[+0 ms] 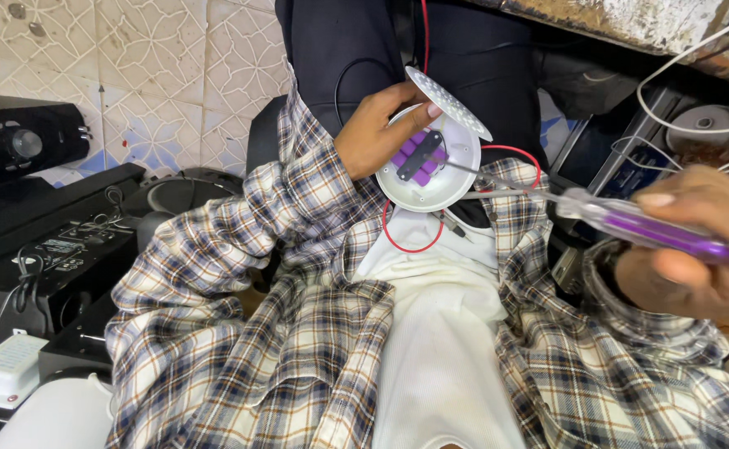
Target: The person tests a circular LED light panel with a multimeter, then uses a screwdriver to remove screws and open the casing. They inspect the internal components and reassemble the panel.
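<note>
Two hands are at work in the single head view, looking down over a plaid shirt and white undershirt. The left hand (374,133) is closed around the rim of a round white lamp housing (431,187), holding it up in front of the chest with its open side toward the camera. The right hand (697,254) is wrapped tight on the purple, clear-ended handle of a screwdriver (630,223), whose thin metal shaft reaches leftward so that its tip sits inside the housing, at or just beside the dark circuit board (419,155).

As far as progress can be judged, the lamp is already opened: a dotted white disc (448,101), seemingly its cover or LED plate, stands tilted off the upper edge of the housing, near the left thumb, and the board with its purple components lies exposed. A red wire (410,241) loops out below the housing and another runs up past it, so the parts remain connected. Whether any screw on the board is loosened cannot be told; the board looks seated in place, so the work on it seems under way rather than finished, and the housing is not closed.

Black audio equipment (57,241) sits off to the left, on a tiled floor, and white cables (672,108) hang at the upper right.
</note>
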